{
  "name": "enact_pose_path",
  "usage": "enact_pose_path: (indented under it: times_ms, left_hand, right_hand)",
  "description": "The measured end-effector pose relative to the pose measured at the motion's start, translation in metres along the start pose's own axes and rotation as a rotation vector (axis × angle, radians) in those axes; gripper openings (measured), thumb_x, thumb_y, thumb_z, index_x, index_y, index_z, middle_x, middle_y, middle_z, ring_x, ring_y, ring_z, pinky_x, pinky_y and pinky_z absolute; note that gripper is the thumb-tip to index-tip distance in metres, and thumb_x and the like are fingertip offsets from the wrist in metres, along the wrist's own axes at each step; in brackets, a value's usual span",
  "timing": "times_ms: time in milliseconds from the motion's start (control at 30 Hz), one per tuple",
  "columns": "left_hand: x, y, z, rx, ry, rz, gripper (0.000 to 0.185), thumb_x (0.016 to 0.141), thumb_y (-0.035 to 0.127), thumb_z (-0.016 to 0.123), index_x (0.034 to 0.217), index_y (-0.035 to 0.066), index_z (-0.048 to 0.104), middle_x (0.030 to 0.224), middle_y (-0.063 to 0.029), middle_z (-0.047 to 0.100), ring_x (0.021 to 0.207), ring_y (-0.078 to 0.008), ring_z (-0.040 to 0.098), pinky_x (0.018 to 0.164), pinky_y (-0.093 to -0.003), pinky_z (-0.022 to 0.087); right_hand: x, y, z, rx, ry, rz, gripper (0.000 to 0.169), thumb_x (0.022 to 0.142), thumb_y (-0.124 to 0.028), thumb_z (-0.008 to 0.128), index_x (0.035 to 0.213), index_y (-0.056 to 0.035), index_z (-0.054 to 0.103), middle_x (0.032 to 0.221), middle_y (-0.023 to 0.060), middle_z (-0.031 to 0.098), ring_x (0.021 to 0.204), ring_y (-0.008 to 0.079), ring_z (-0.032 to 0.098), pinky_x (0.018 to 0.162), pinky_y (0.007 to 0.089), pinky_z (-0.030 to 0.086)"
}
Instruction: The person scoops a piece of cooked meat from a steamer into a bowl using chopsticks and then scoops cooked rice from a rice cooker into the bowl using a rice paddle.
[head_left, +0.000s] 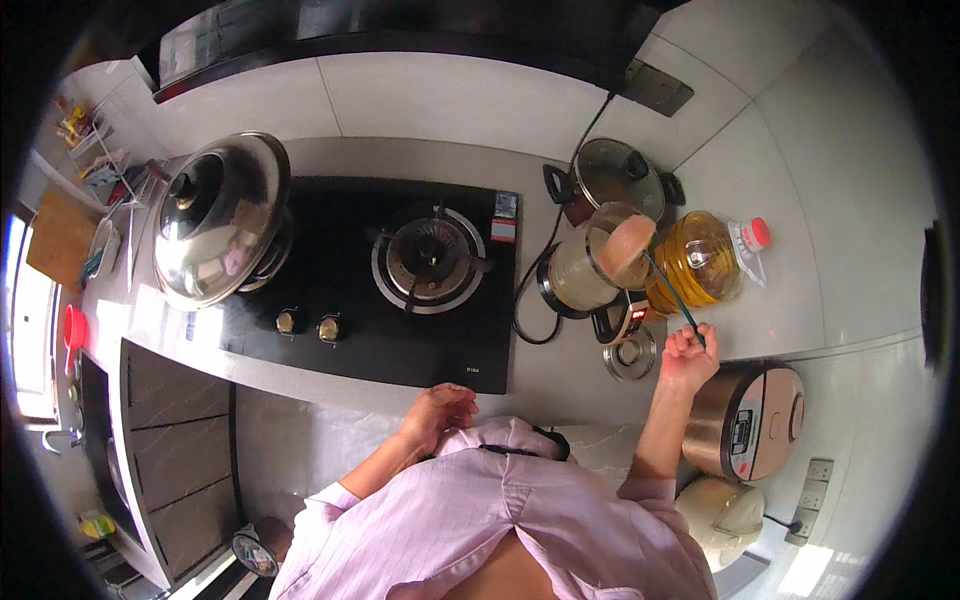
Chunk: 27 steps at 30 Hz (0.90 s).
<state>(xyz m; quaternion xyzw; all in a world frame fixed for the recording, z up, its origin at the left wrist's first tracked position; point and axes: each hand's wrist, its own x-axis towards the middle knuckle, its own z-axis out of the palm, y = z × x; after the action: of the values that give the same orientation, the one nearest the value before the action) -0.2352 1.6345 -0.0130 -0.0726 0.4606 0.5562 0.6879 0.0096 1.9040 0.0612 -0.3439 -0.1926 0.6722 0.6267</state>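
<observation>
My right hand (688, 354) grips the thin dark green handle of a long-handled cleaning brush (675, 292). Its rounded, pinkish head, which looks like sponge, is at the mouth of a glass electric kettle (577, 270); how far it reaches inside is unclear. The kettle stands tilted in my view, its black handle facing me with a lit red display. Near the front edge of the counter, my left hand (442, 412) hangs with loosely bent fingers and holds nothing that I can see. A round glass-and-metal lid (630, 355) lies between the kettle and my right forearm.
Behind the kettle sits a lidded pot (619, 176); a large oil bottle (694, 262) is to its right. A black gas hob (337, 247) spans the left, with a domed wok lid (217, 225) on it. A rice cooker (742, 420) stands at right. A black cord (517, 315) loops beside the kettle.
</observation>
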Motion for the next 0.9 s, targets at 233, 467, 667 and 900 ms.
enact_pose_path:
  times_ms: [233,467,667,900]
  left_hand:
    - [-0.003,0.004,-0.01,0.016,-0.003,0.008,0.015,0.081,0.016,0.052,0.086,0.003,0.056,0.074,-0.0104,0.059,0.062,-0.0183,0.053,0.061,-0.0276,0.045]
    - [-0.01,-0.005,-0.013,0.017,0.007,0.081,0.017,0.079,0.017,0.051,0.088,0.003,0.054,0.076,-0.0098,0.059,0.063,-0.0166,0.054,0.062,-0.0272,0.045]
    - [-0.025,-0.019,-0.008,-0.051,0.104,0.154,0.017,0.079,0.015,0.048,0.089,0.002,0.054,0.076,-0.0097,0.059,0.064,-0.0166,0.053,0.062,-0.0272,0.045]
    - [-0.046,-0.045,0.004,-0.08,0.271,0.128,0.016,0.079,0.013,0.048,0.087,0.002,0.056,0.077,-0.0094,0.059,0.067,-0.017,0.053,0.064,-0.026,0.044]
  right_hand:
    - [-0.001,0.0,0.043,-0.465,0.017,-0.029,0.019,0.078,-0.023,0.058,0.075,-0.0043,0.054,0.059,0.0104,0.056,0.04,0.0139,0.045,0.034,0.0215,0.029]
    - [0.0,0.023,0.073,-0.691,-0.152,-0.038,0.017,0.077,-0.019,0.06,0.076,-0.0025,0.056,0.057,0.0087,0.056,0.037,0.0124,0.048,0.032,0.0194,0.03]
    - [-0.003,0.024,0.066,-0.705,-0.256,-0.065,0.021,0.08,-0.015,0.059,0.094,-0.0011,0.055,0.057,0.0075,0.055,0.037,0.0085,0.045,0.032,0.0178,0.03]
    - [-0.01,0.032,0.019,-0.472,-0.14,-0.175,0.028,0.08,-0.01,0.057,0.106,-0.004,0.053,0.065,0.0029,0.052,0.053,0.0084,0.049,0.036,0.0185,0.027]
